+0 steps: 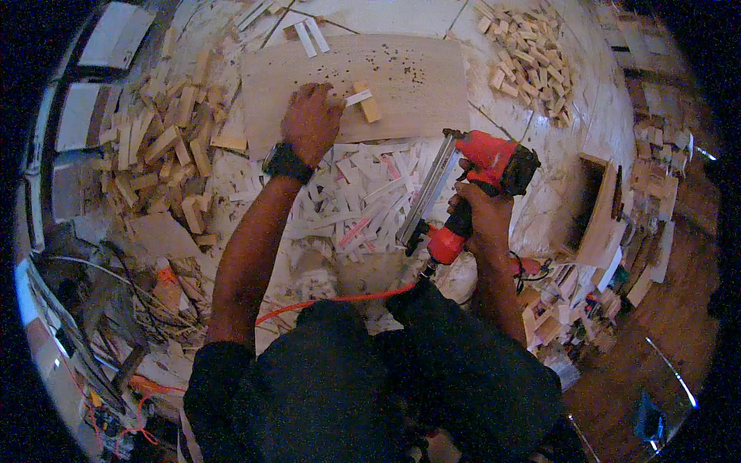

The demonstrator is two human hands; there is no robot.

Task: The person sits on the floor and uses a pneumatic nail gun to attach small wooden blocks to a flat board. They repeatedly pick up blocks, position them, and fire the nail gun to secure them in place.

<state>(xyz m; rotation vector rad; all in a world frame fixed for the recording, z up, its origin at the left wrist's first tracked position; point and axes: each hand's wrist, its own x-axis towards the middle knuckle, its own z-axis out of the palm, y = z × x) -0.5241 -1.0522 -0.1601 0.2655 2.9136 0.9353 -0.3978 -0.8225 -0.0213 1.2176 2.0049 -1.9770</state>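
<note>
My right hand (485, 208) is wrapped round the handle of a red and black air nail gun (494, 158), held up at the right of the board. An orange air hose (340, 299) runs from its lower end. My left hand (312, 116), with a dark watch (289, 162) at the wrist, is over the wooden board (270, 92). Its fingers are closed at the left end of a short white strip (357, 98). That strip lies across a small wood block (371, 108) on the board; the fingertips are partly hidden.
Many white strips (363, 204) are heaped in front of the board. Wood blocks are piled at left (162, 147) and far right (532, 58). Two white strips (311, 37) and dark specks (413, 73) lie on the board. An open wooden box (606, 212) stands at right.
</note>
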